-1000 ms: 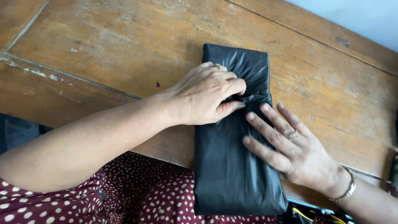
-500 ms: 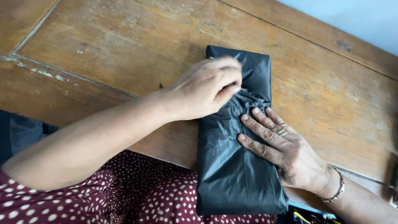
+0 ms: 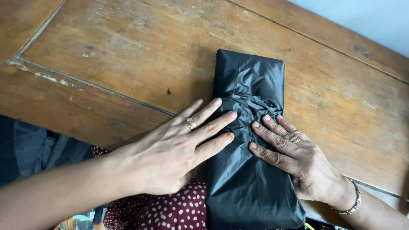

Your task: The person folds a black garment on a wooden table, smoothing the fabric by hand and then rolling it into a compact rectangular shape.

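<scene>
Presently I log: worn brown wooden table (image 3: 128, 55); on it, overhanging the near edge, a black plastic-wrapped rectangular parcel (image 3: 249, 170), wrap already closed, gathered creases at mid-length being pressed down. Left hand (image 3: 170, 157) open, fingers flat on parcel. Right hand (image 3: 294, 155) open, flat likewise. No tape visible.

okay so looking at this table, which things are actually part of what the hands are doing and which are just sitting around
In hand:
black plastic-wrapped bundle, creased across its middle
left hand, flat, fingertips on the bundle
right hand, flat on the bundle

Just around:
wooden table
dotted red cloth at the near edge
dark fabric, lower left
</scene>
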